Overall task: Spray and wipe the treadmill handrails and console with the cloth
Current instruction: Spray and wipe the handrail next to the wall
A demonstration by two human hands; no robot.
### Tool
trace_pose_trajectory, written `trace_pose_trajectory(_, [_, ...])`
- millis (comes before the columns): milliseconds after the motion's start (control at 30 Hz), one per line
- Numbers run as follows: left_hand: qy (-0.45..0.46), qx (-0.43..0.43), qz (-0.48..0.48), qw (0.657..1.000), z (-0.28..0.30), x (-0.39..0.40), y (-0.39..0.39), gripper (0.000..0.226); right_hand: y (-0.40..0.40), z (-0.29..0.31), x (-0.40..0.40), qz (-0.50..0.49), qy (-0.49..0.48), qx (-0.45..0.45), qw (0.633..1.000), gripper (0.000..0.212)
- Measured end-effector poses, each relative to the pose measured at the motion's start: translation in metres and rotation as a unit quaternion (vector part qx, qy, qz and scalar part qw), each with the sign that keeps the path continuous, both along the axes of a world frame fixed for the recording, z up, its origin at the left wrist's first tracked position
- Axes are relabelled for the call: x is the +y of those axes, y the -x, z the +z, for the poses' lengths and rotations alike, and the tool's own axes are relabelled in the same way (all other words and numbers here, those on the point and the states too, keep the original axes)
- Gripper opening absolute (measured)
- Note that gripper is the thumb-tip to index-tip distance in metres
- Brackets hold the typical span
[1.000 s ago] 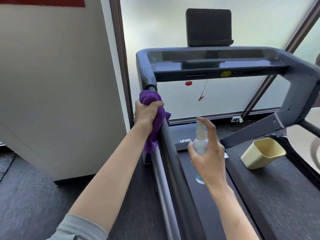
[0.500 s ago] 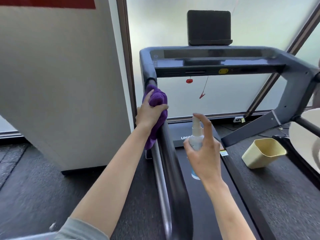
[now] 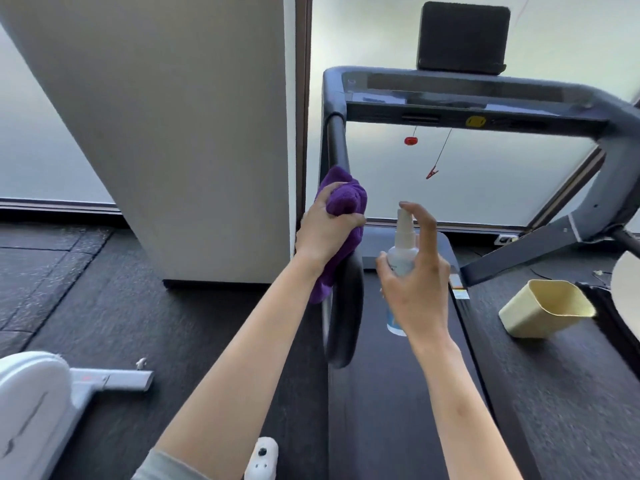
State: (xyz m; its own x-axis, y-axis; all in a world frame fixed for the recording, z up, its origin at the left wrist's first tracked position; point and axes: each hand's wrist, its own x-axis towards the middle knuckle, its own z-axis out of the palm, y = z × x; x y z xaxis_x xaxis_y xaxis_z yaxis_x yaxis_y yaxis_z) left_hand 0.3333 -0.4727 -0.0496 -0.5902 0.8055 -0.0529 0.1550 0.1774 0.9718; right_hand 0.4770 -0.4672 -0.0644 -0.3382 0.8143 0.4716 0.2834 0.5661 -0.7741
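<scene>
My left hand (image 3: 325, 230) grips a purple cloth (image 3: 341, 199) wrapped around the treadmill's left handrail (image 3: 344, 306), about halfway along the black bar. My right hand (image 3: 417, 289) holds a small clear spray bottle (image 3: 403, 251) upright just right of that rail, with the index finger resting on the white nozzle top. The grey console (image 3: 467, 95) spans the top of the view with a black tablet holder (image 3: 462, 38) above it. The right handrail (image 3: 623, 161) runs down at the far right edge.
A red safety key (image 3: 411, 141) and a red clip (image 3: 432, 173) dangle under the console. A pale yellow bin (image 3: 543, 308) lies tipped on the dark floor at the right. A white pillar (image 3: 194, 140) stands close to the left rail. White exercise equipment (image 3: 38, 403) sits at lower left.
My left hand and the cloth have slid down the left handrail away from the console. The view has tilted down and back, showing the rail's rounded end. The bottle hand stays beside the rail.
</scene>
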Motion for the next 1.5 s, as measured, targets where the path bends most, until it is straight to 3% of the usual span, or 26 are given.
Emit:
trace_pose_trajectory(233, [-0.013, -0.03, 0.035, 0.999, -0.013, -0.054, -0.036, 0.071, 0.0, 0.002, -0.031, -0.001, -0.009, 0.01, 1.0, 0.065])
trace_pose_trajectory(367, [-0.032, -0.026, -0.007, 0.999, -0.024, -0.073, -0.031, 0.072, 0.002, 0.0, -0.047, -0.035, -0.037, -0.003, 0.999, 0.063])
trace_pose_trajectory(467, [-0.039, -0.033, -0.018, 0.999, -0.025, -0.08, 0.002, 0.064, 0.01, -0.001, -0.06, -0.063, -0.037, -0.024, 0.997, 0.066])
trace_pose_trajectory(633, [-0.037, -0.121, -0.009, 0.992, -0.038, -0.091, 0.076, 0.071, 0.04, -0.003, -0.084, -0.139, -0.074, -0.061, 0.986, 0.069])
trace_pose_trajectory(800, [-0.02, -0.102, -0.061, 0.993, -0.056, -0.095, 0.14, 0.069, 0.087, -0.012, -0.106, -0.223, -0.075, -0.063, 0.97, 0.062])
trace_pose_trajectory(1067, [-0.006, -0.1, -0.158, 0.982, -0.073, -0.067, 0.188, 0.069, 0.163, -0.042, -0.105, -0.303, -0.059, -0.142, 0.94, 0.062])
trace_pose_trajectory(1300, [0.012, -0.072, -0.207, 0.976, -0.089, -0.005, 0.227, 0.074, 0.205, -0.078, -0.048, -0.358, -0.008, -0.17, 0.918, 0.074])
trace_pose_trajectory(1500, [0.013, -0.071, -0.242, 0.968, -0.102, 0.044, 0.249, 0.068, 0.231, -0.095, -0.008, -0.413, 0.051, -0.187, 0.89, 0.07])
